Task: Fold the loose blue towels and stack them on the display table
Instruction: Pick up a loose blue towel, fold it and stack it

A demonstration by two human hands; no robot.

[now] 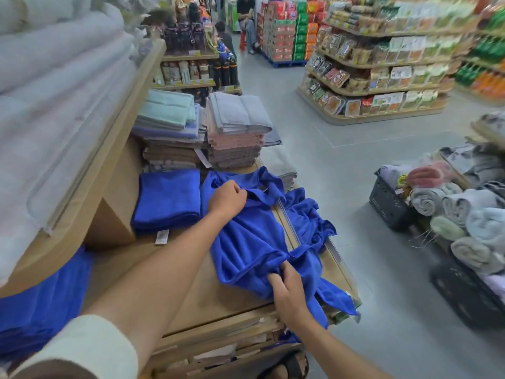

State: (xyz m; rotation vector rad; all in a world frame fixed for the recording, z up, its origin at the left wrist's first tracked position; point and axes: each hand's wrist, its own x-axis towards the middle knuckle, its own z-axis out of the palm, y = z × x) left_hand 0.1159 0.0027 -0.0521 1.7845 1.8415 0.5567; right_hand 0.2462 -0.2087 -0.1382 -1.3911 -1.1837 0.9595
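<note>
A loose, crumpled blue towel (246,236) lies spread over the right part of the wooden display table (191,291), with folds hanging over the right edge. My left hand (226,199) is closed on the towel's far edge. My right hand (287,288) pinches the towel's near edge, close to the table's front. A neat stack of folded blue towels (168,199) rests to the left of the loose one, with a white label at its front. More blue cloth (41,305) shows at the lower left, under the shelf.
Stacks of folded grey, pink, brown and mint towels (235,132) stand at the table's far end. A wooden shelf with white bedding (54,119) overhangs on the left. Black crates with rolled towels (437,203) sit on the right across the aisle. People are far back.
</note>
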